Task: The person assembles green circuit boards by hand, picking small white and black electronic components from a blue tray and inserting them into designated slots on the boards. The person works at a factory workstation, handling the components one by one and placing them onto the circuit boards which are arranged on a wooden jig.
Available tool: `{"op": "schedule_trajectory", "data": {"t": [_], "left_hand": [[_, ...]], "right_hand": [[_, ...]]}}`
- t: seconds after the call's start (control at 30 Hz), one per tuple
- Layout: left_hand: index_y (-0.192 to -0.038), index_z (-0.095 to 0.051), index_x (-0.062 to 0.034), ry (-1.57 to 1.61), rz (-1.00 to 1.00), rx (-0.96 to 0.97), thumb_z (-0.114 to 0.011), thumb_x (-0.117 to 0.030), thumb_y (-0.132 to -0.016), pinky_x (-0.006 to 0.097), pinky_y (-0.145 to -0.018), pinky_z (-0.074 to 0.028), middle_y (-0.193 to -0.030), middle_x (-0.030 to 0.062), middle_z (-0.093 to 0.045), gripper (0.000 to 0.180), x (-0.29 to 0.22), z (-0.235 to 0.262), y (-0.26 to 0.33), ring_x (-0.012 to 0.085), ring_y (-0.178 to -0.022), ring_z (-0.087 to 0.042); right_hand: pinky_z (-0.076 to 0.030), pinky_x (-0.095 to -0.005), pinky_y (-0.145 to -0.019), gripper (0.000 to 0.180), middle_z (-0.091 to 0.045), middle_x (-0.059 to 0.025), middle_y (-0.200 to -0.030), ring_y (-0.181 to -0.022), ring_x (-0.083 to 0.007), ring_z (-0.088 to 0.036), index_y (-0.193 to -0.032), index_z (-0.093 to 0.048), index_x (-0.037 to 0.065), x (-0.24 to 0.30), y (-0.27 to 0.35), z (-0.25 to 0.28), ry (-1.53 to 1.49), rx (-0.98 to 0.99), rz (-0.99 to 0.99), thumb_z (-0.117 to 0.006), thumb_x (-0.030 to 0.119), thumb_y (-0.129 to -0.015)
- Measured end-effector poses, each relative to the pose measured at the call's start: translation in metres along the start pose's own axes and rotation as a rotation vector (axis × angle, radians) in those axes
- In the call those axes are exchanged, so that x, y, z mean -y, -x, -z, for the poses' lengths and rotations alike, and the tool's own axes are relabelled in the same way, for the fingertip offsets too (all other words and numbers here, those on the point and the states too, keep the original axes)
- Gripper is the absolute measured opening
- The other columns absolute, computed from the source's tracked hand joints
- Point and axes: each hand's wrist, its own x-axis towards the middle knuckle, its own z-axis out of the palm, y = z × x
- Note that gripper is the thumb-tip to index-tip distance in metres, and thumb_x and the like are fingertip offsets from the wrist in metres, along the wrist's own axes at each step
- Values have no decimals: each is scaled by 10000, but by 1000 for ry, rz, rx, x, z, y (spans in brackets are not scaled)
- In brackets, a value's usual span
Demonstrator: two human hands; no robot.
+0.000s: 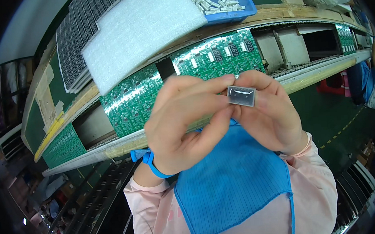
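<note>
A small rectangular LED display [241, 96], dark-faced with a pale rim, is pinched between the fingertips of both hands in front of my chest. My left hand [183, 121], with a blue band on its wrist, is closed and grips the display's left end. On the right end, the thumb and fingers of my right hand [276, 115] are closed too. Just beyond the hands lies a green circuit board [198, 59] with several digit displays and white parts on it. Another green board [128, 106] is to its left, partly behind my left hand.
The boards sit on a conveyor with a metal rail [327, 63]. Behind it are a white foam sheet [142, 29], stacked dark gridded trays [72, 55] and a blue bin [249, 8] of small white parts. More boards [63, 145] stand at the far left.
</note>
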Motion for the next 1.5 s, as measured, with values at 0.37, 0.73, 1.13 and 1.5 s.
{"op": "schedule_trajectory", "data": {"t": [0.37,0.73,1.13,1.5], "left_hand": [[-1130,-707,-19,-501,258,108,-744,19,-808,395,-960,-512,-1193,133,-719,327,51,20,29,301,-1092,-664],[-1069,-753,-56,-633,103,293,-795,-40,-760,406,-905,-514,-1212,84,-710,312,71,6,8,320,-1096,-609],[-923,-774,-79,-778,62,366,-828,-3,-704,380,-871,-490,-1068,36,-743,237,86,-5,9,288,-1022,-594],[-925,-786,-93,-941,105,448,-822,12,-675,404,-902,-480,-1066,44,-744,274,74,-13,0,289,-1028,-571]], "right_hand": [[-472,-370,-884,203,-680,-61,-1076,-1043,-256,-579,-915,-718,22,-16,-55,62,2042,40,680,-653,98,-738],[-511,-407,-873,243,-672,-86,-1108,-1057,-279,-614,-959,-704,7,-6,-53,66,1922,-33,620,-776,104,-748],[-483,-440,-1029,286,-687,-88,-1113,-1167,-259,-627,-999,-715,17,-2,-6,99,1893,-24,526,-772,199,-786],[-450,-483,-1059,336,-682,-105,-1186,-1226,-254,-621,-988,-726,10,-3,-3,102,1845,-43,470,-790,198,-717]]}}
